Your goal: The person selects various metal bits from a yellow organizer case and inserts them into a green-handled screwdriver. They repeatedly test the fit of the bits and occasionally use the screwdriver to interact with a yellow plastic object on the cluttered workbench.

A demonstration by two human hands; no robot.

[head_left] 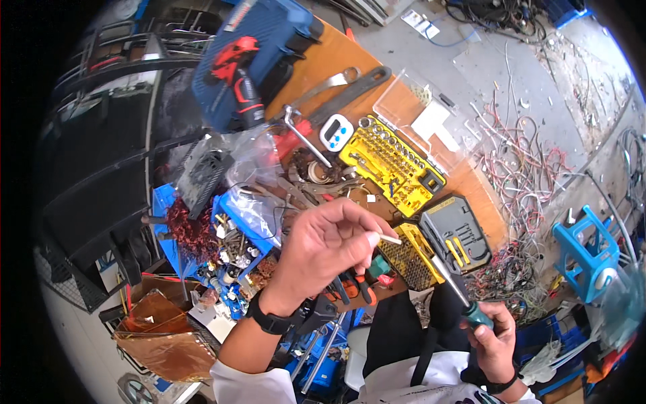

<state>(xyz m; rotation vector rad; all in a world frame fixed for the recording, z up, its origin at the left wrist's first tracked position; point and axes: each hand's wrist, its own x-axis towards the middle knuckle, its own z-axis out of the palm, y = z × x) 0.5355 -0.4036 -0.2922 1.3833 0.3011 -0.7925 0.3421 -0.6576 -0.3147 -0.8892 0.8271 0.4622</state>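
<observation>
My left hand is raised over the workbench's near edge, thumb and fingers pinched on a small pale rod-like piece. What exactly that piece is cannot be made out. In my right hand, lower and to the right, is a screwdriver gripped by its teal handle, its metal shaft slanting up and left. The shaft's tip reaches over an opened bit case; its yellow tray holds rows of small bits. The case's dark other half carries yellow-handled tools.
Behind the case lies a yellow socket set with a clear lid. Pliers and wrenches crowd the bench around a white timer-like device. A red-black power drill rests on a blue toolbox. A blue stool stands right, beside tangled wires.
</observation>
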